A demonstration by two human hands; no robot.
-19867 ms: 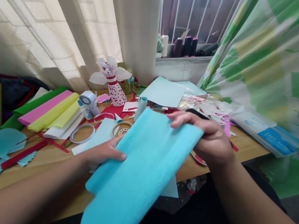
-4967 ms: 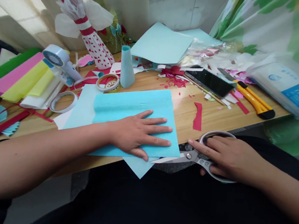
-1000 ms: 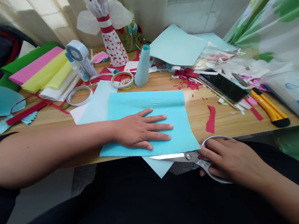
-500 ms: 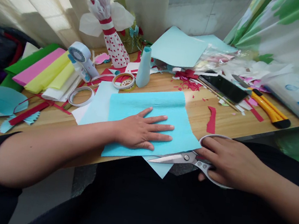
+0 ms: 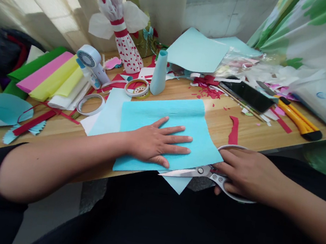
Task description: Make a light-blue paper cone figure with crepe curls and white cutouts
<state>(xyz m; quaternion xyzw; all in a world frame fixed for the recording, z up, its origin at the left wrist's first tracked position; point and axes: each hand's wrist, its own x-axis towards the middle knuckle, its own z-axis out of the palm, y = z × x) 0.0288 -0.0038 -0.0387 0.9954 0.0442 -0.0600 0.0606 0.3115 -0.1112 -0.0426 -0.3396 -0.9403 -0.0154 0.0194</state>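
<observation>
My left hand [image 5: 161,142] lies flat with spread fingers on a bright blue sheet of crepe paper [image 5: 165,108] at the table's front edge. My right hand [image 5: 244,169] is wrapped round the handles of a pair of scissors [image 5: 187,172]. Their blades point left along the near edge of the crepe paper. Whether the paper's edge sits between the blades cannot be made out. Beneath the crepe paper are paler blue sheets [image 5: 108,112]; a corner of one juts past the table edge under the scissors. A red paper scrap [image 5: 234,130] rests just beyond my right hand.
Tape rolls [image 5: 90,104], a pale blue paper cone [image 5: 159,73] and a small hand fan [image 5: 91,61] stand behind on the left. Folded coloured paper [image 5: 47,73] lies further left. At the right are a phone [image 5: 247,95], a yellow box cutter [image 5: 298,119] and red scraps [image 5: 207,88].
The scissor blades look closer together than before. My left hand stays flat on the crepe paper. The whole view has shifted slightly.
</observation>
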